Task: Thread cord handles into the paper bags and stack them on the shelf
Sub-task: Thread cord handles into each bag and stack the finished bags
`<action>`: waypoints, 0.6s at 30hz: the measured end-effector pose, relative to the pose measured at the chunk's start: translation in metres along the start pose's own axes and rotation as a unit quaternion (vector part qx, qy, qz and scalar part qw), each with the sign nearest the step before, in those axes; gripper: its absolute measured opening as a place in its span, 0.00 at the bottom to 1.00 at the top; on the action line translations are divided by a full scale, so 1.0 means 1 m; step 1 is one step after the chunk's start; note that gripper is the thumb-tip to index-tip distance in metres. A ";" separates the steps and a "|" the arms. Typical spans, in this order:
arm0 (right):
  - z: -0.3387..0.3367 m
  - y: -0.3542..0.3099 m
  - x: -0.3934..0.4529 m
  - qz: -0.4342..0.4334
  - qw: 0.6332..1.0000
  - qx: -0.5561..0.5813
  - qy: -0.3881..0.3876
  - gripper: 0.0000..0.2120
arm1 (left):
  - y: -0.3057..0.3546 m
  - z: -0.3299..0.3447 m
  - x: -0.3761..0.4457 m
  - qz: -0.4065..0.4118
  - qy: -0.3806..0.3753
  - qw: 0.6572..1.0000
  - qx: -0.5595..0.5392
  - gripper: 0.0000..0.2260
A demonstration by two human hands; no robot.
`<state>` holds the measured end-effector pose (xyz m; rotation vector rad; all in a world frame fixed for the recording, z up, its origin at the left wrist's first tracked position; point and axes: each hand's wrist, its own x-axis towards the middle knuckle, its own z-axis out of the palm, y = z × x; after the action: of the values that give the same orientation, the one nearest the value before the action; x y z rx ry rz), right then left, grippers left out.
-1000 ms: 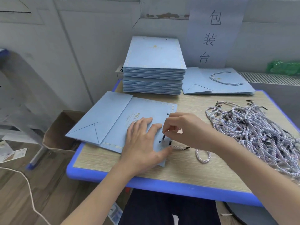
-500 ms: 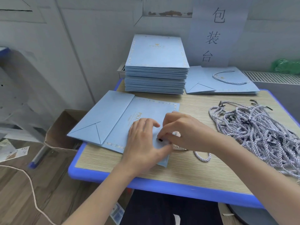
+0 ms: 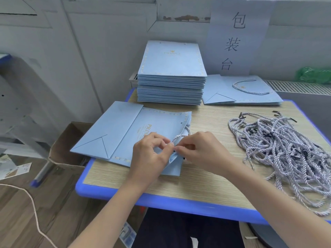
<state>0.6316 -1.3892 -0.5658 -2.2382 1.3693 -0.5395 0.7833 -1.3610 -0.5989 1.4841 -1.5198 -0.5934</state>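
While a cardboard box (image 3: 69,145) stands on the floor beside the left edge of the table (image 3: 206,187), a flat blue bag (image 3: 125,133) lies on the near left part of the table, and its folded bottom hangs a little over that edge. The open end of the bag points to the right and its upper layer is lifted there. The left hand (image 3: 150,154) rests on the bag near the near edge, with curled fingers that pinch the lifted paper at the mouth. The right hand (image 3: 204,153) meets it just beside, and its thumb and fingers pinch the cord (image 3: 180,136), which makes a small arc above the mouth of the bag. A dark tip shows under this hand, but I cannot tell if it has passed through a hole. At the far edge, near the middle, a stack (image 3: 172,76) of flat bags stands. To the right of it, touching the stack, lies a finished bag (image 3: 250,93) with its handle on top. Near the right edge a big pile of cords (image 3: 286,151) spreads over the table.
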 end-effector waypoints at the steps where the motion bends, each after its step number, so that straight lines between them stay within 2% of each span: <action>1: 0.002 -0.001 0.002 0.020 1.000 0.016 0.002 0.14 | 0.001 0.000 0.000 0.005 0.001 1.000 0.002 0.10; 4: 0.002 0.000 0.004 0.062 0.996 0.057 -0.006 0.10 | 0.004 0.001 0.000 0.017 -0.003 1.000 0.010 0.06; 7: -0.003 0.003 0.000 0.063 0.997 0.049 -0.014 0.08 | 0.004 0.000 0.002 0.009 -0.018 0.999 0.035 0.06; 12: -0.027 0.022 -0.017 0.081 0.996 0.033 -0.009 0.09 | -0.004 -0.005 0.010 0.009 -0.026 0.996 0.084 0.14; 15: -0.038 0.032 -0.024 0.089 0.995 0.030 -0.020 0.08 | -0.004 -0.001 0.010 0.027 -0.057 0.989 0.136 0.26; 18: -0.042 0.039 -0.027 0.091 0.995 0.014 -0.045 0.07 | -0.005 0.000 0.015 0.046 -0.046 0.980 0.188 0.25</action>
<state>0.5691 -1.3877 -0.5557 -2.0627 1.4914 -0.3868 0.7874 -1.3760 -0.5993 1.6723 -1.8383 -0.3338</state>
